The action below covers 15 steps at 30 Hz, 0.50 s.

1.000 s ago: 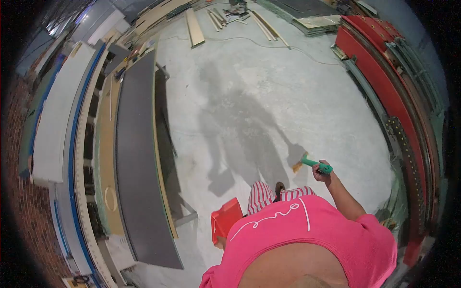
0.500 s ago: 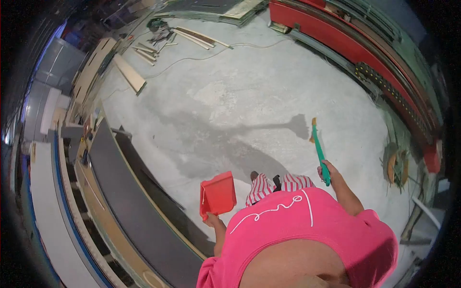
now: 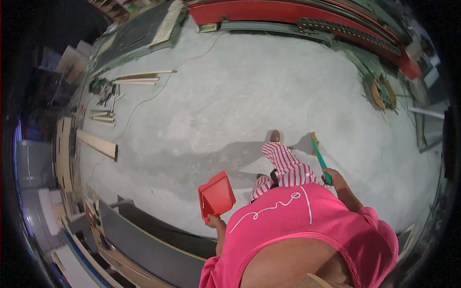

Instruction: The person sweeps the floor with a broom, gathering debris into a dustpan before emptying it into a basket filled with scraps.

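A red dustpan (image 3: 218, 194) hangs out in front of my body at the left, and my left hand (image 3: 215, 222) is closed round its handle. On the other side my right hand (image 3: 334, 178) grips a green-handled brush (image 3: 321, 156). The brush points away from me, its orange-brown bristles at the far end, above the grey concrete floor (image 3: 225, 101). Between the two hands show my red-and-white striped trousers (image 3: 285, 163), with one brown shoe stretched forward.
A long dark-topped bench (image 3: 158, 240) runs along my left. Wooden strips (image 3: 137, 79) and a board (image 3: 98, 144) lie on the floor at far left, near a cable. A red machine (image 3: 259, 13) spans the back. A round orange-rimmed container (image 3: 382, 93) stands at the right.
My view has turned to the right, so the bench, strips and red machine sit differently. One leg has stepped forward. Both hands keep hold of the dustpan and brush.
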Motion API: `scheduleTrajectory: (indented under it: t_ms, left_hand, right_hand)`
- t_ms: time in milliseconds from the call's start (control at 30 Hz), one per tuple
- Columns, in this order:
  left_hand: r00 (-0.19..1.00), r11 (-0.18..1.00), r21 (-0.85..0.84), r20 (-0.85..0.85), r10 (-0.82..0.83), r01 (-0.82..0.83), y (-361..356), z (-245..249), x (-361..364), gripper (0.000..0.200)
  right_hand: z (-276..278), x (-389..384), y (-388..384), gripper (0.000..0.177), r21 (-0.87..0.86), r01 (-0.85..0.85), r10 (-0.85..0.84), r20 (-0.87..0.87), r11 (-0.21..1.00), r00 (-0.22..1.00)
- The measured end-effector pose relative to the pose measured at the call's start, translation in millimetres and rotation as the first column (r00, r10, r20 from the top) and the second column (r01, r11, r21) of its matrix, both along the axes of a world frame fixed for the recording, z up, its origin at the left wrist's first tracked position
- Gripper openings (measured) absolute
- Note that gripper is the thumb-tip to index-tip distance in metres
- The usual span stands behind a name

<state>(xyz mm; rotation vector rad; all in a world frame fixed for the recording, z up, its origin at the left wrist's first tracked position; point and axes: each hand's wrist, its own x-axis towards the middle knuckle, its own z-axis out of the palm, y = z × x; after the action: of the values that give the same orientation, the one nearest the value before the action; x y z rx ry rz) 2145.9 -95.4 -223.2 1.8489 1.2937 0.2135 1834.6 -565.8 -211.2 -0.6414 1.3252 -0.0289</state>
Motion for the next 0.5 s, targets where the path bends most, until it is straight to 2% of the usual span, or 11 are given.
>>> scheduleTrajectory:
  t_ms: [33,100,133,200,233,300,333,400,500]
  left_hand:
    - [0.999,0.998,-0.057,0.036,-0.036,0.038,-7,0,5,0.027]
    - [0.995,0.994,-0.056,0.003,-0.097,0.097,-16,-13,21,0.026]
    - [0.991,0.990,-0.062,-0.026,-0.130,0.129,-20,-21,31,0.026]
    - [0.988,0.988,-0.053,-0.025,-0.149,0.148,-45,-27,48,0.026]
    - [0.990,0.988,-0.066,0.002,-0.141,0.141,-63,-27,59,0.026]
    - [0.990,0.987,-0.089,0.067,-0.125,0.130,-101,-23,87,0.026]
    - [0.988,0.986,-0.107,0.102,-0.116,0.127,-120,-18,101,0.026]
    - [0.983,0.983,-0.132,0.148,-0.107,0.127,-164,-5,130,0.026]
    - [0.967,0.971,-0.172,0.222,-0.125,0.165,-228,4,176,0.026]
  right_hand:
    - [14,1,5,0.018,0.004,0.030,-0.030,-0.004,1.000,1.000]
    - [94,46,11,0.022,-0.181,-0.051,0.084,0.176,0.982,0.981]
    - [100,59,4,0.022,-0.173,-0.031,0.062,0.178,0.984,0.982]
    - [100,77,-25,0.023,-0.237,-0.114,0.160,0.188,0.965,0.969]
    - [97,95,-44,0.023,-0.232,-0.104,0.151,0.192,0.967,0.970]
    - [81,135,-84,0.025,-0.101,0.001,0.020,0.208,0.995,0.978]
    - [22,142,-114,0.027,-0.005,-0.055,0.055,0.162,0.998,0.985]
    - [53,208,-172,0.021,0.146,-0.117,0.092,0.168,0.982,0.981]
    - [65,292,-236,0.027,0.190,-0.325,0.287,0.201,0.927,0.937]
